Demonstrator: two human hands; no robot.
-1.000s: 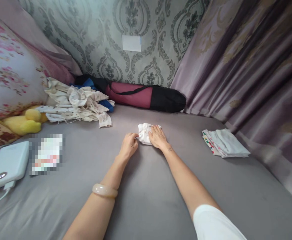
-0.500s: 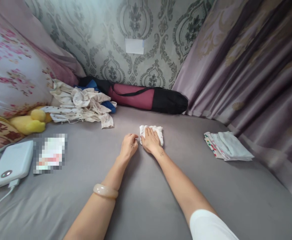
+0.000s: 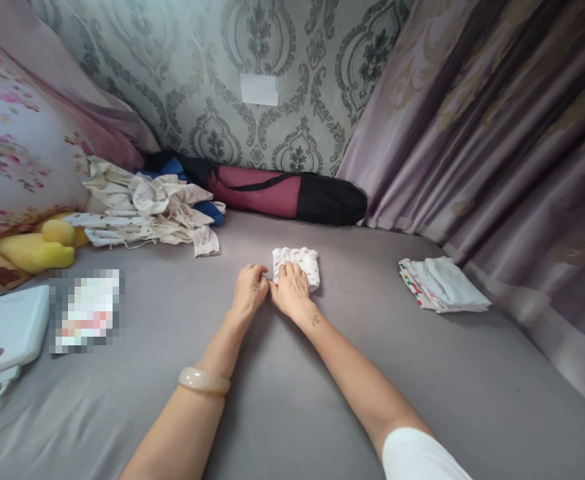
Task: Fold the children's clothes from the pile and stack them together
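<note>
A small folded white garment with a faint speckled print lies on the bed in front of me, its far edge gathered. My right hand rests palm down on its near part, fingers bent a little and spread over the cloth, thumb out to the left. Close to the garment's left side, my left hand is loosely curled on the sheet, its fingertips partly hidden; no object shows in it. A pale bangle circles my left forearm.
Folded clothes are stacked at right. A heap of rumpled clothes lies at back left near a yellow plush toy. A maroon and black long bag lies along the wall. A cabled power bank and blurred packet are at left.
My right hand has drawn back toward me, from flat on the garment to its near part with fingers more bent. More of the garment shows. The view has shifted slightly right.
</note>
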